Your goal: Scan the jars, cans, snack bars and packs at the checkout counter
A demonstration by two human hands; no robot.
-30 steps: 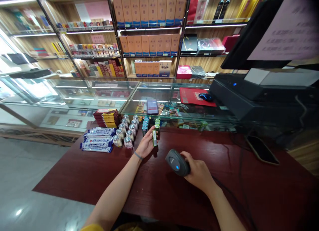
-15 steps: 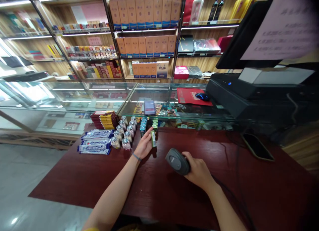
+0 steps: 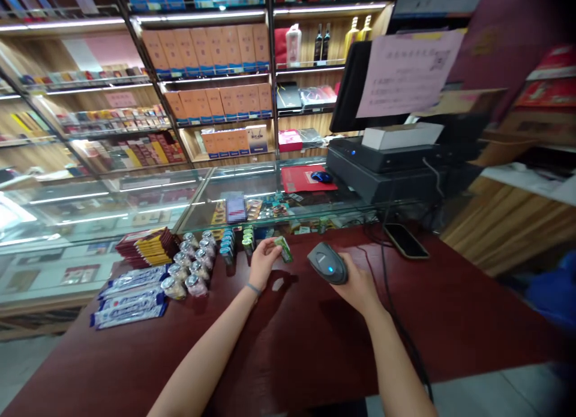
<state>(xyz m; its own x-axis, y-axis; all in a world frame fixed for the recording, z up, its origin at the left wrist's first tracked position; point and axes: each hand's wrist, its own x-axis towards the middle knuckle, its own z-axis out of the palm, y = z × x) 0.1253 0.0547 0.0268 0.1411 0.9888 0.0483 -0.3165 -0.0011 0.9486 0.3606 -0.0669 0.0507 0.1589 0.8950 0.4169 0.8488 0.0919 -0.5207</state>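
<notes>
My left hand (image 3: 262, 266) pinches a small green pack (image 3: 284, 249) between thumb and fingers, a little above the dark red counter (image 3: 288, 339). My right hand (image 3: 359, 286) is wrapped round the handle of a dark grey barcode scanner (image 3: 324, 260), whose head points left at the pack. A blue light glows on top of the scanner. Just behind my left hand stand a short row of green small packs (image 3: 248, 241) and a row of blue small packs (image 3: 227, 244). Further left are two rows of lidded jars (image 3: 196, 279).
Blue-and-white sachets (image 3: 130, 300) and stacked maroon and yellow packets (image 3: 150, 247) lie on the left. A phone (image 3: 406, 241) rests on the right, near the scanner's cable (image 3: 398, 324). Behind are a glass display case (image 3: 270, 213), a mouse (image 3: 321, 177) and a monitor (image 3: 351, 87).
The view has swung right. My left hand has moved the green pack away from the rows towards the scanner and turned it. The scanner's blue light now shows.
</notes>
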